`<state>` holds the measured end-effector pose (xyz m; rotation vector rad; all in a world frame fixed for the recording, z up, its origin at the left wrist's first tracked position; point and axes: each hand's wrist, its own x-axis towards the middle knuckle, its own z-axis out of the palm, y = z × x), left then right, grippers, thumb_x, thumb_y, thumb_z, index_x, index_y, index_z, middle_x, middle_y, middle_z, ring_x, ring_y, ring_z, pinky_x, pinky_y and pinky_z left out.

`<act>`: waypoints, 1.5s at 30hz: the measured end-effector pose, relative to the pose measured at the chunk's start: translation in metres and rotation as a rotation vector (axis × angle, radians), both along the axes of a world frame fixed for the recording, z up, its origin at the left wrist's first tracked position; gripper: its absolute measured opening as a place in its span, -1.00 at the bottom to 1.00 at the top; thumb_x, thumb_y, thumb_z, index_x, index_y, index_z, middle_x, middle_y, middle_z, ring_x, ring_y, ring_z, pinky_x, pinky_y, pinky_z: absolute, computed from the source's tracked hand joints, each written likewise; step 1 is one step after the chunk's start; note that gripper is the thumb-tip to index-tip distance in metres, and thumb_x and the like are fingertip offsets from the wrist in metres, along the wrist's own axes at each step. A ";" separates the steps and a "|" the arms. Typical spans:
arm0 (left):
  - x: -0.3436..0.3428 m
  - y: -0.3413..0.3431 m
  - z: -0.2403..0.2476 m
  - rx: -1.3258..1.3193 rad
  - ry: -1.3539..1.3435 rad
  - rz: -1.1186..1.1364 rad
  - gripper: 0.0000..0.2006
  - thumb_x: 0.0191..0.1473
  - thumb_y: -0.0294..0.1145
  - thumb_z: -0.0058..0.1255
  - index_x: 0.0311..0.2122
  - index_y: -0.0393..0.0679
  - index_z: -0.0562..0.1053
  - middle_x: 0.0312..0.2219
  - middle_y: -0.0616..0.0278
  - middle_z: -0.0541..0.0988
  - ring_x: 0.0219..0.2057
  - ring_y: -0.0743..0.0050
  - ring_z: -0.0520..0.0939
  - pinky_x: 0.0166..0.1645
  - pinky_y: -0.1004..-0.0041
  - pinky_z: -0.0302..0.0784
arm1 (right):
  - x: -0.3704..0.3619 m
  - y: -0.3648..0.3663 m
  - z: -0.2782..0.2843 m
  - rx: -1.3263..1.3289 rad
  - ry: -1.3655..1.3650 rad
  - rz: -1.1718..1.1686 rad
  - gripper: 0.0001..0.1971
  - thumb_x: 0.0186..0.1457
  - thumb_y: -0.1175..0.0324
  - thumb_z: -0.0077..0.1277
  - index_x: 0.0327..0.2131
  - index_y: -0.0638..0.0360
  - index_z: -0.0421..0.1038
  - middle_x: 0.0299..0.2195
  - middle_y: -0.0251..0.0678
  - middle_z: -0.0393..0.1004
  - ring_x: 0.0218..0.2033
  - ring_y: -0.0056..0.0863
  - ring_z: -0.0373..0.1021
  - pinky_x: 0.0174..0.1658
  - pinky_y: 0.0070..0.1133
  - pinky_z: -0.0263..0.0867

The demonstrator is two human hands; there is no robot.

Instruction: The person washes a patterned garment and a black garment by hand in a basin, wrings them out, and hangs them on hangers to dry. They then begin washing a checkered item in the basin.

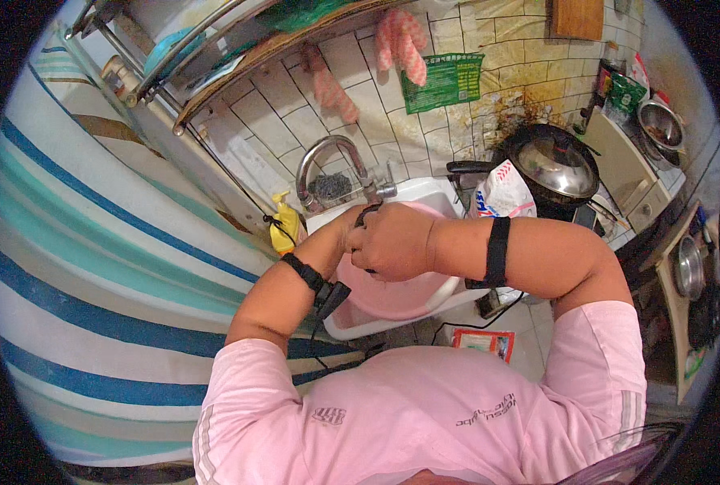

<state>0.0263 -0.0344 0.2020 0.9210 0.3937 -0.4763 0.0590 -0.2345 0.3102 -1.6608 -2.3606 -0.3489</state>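
My right hand (392,241) reaches in from the right, its fingers curled closed over my left hand (352,226). A black band (366,213) shows where the two hands meet. The left hand's fingers are mostly hidden behind the right, and I cannot make out what lies between them. Both hands are above a pink basin (392,301), which sits in a white sink (341,325). Just beyond them curves a chrome faucet (333,144). A yellow pump bottle (284,226) stands close to my left forearm.
A grey scouring pad (329,187) lies behind the faucet. At the right are a white bag (505,192) and a wok with a lid (555,164). Pink gloves (402,44) hang on the tiled wall under a shelf. A striped curtain (117,267) fills the left side.
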 end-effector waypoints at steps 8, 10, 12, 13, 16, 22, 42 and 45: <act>-0.001 -0.027 -0.014 -0.084 -0.077 0.184 -0.73 0.18 -0.23 -0.19 -0.19 -0.13 0.49 -0.24 0.10 0.59 -0.27 0.22 0.62 -0.18 0.22 0.56 | 0.005 -0.003 -0.021 -0.133 0.084 0.098 -0.85 -0.20 0.25 0.07 -0.54 0.08 0.49 -0.43 -0.35 0.44 -0.43 -0.27 0.46 -0.38 -0.35 0.39; -0.004 -0.034 -0.018 -0.102 -0.099 0.243 -0.73 0.18 -0.24 -0.18 -0.19 -0.14 0.49 -0.25 0.10 0.59 -0.27 0.22 0.62 -0.17 0.22 0.56 | 0.010 -0.011 -0.026 -0.086 0.062 0.067 -0.83 -0.19 0.22 0.08 -0.52 0.08 0.48 -0.37 -0.33 0.44 -0.41 -0.29 0.46 -0.38 -0.35 0.39; -0.018 -0.033 -0.024 -0.105 -0.099 0.316 -0.73 0.18 -0.24 -0.18 -0.19 -0.15 0.49 -0.25 0.11 0.59 -0.27 0.22 0.62 -0.15 0.21 0.56 | 0.016 -0.020 -0.038 -0.039 0.043 0.041 -0.80 -0.17 0.19 0.10 -0.49 0.08 0.48 -0.32 -0.31 0.44 -0.39 -0.30 0.46 -0.37 -0.35 0.40; -0.026 -0.030 -0.025 -0.098 -0.098 0.354 -0.73 0.18 -0.24 -0.18 -0.20 -0.15 0.49 -0.25 0.11 0.59 -0.27 0.22 0.62 -0.14 0.21 0.56 | 0.020 -0.025 -0.047 -0.002 0.121 -0.049 -0.76 -0.13 0.15 0.10 -0.45 0.09 0.47 -0.28 -0.28 0.42 -0.37 -0.27 0.45 -0.35 -0.34 0.39; -0.050 -0.011 -0.031 -0.043 -0.098 0.486 -0.72 0.17 -0.22 -0.15 -0.19 -0.18 0.49 -0.25 0.11 0.60 -0.25 0.20 0.62 -0.10 0.20 0.55 | 0.027 -0.036 -0.077 0.119 0.426 -0.288 -0.68 -0.02 0.08 0.05 -0.33 0.14 0.46 -0.26 -0.17 0.41 -0.30 -0.15 0.43 -0.26 -0.29 0.37; -0.095 0.022 0.022 0.040 -0.244 0.706 -0.65 0.12 -0.16 -0.10 -0.17 -0.25 0.49 -0.23 0.08 0.60 -0.22 0.14 0.62 -0.05 0.16 0.54 | 0.042 -0.078 -0.127 -0.019 1.031 -0.474 -0.63 0.13 0.16 -0.04 -0.07 0.17 0.38 -0.11 0.00 0.42 -0.16 -0.06 0.42 -0.11 -0.26 0.35; -0.198 -0.014 0.042 0.886 -0.142 0.877 -0.81 -0.01 -0.39 0.01 -0.36 -0.33 0.49 -0.45 0.23 0.54 -0.38 0.43 0.52 -0.23 0.49 0.40 | 0.078 -0.224 -0.301 -0.462 0.800 -1.306 -0.47 0.01 0.03 0.13 -0.14 0.34 0.39 -0.24 0.05 0.50 -0.23 -0.06 0.47 -0.17 -0.31 0.40; -0.214 -0.016 0.043 1.102 -0.152 0.745 -0.81 0.00 -0.39 -0.01 -0.39 -0.35 0.48 -0.45 0.21 0.55 -0.35 0.44 0.50 -0.15 0.50 0.35 | 0.070 -0.219 -0.302 -0.394 1.034 -1.208 -0.55 0.03 0.11 0.15 -0.19 0.35 0.40 -0.40 -0.07 0.53 -0.35 -0.25 0.50 -0.28 -0.41 0.39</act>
